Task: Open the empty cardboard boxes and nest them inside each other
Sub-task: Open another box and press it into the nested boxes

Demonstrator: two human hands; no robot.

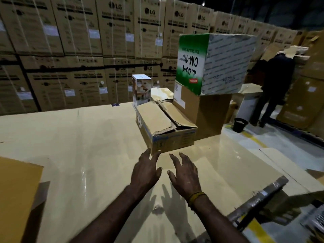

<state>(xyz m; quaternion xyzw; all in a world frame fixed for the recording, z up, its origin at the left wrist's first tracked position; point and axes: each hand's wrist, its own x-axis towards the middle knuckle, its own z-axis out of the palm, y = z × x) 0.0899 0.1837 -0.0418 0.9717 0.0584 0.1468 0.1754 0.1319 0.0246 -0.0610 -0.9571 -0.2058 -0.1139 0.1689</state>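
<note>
Warehouse stacks of cartons back a glossy cardboard-covered tabletop (pixel 87 146). Near its far edge lies a low, battered cardboard box (pixel 166 127), flaps loosely folded. Left hand (pixel 145 170) and right hand (pixel 185 174) reach for it, fingers spread, empty. Best lift both flaps outward together before nesting.

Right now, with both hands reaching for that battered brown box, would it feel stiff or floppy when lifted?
Probably floppy on top: the brown box has creased, torn flaps lying loose. It is likely light, since the task calls these boxes empty, though its inside is hidden. It may slide easily, as the cardboard sheet under it looks glossy. The left hand and right hand are open, not yet touching.
</note>
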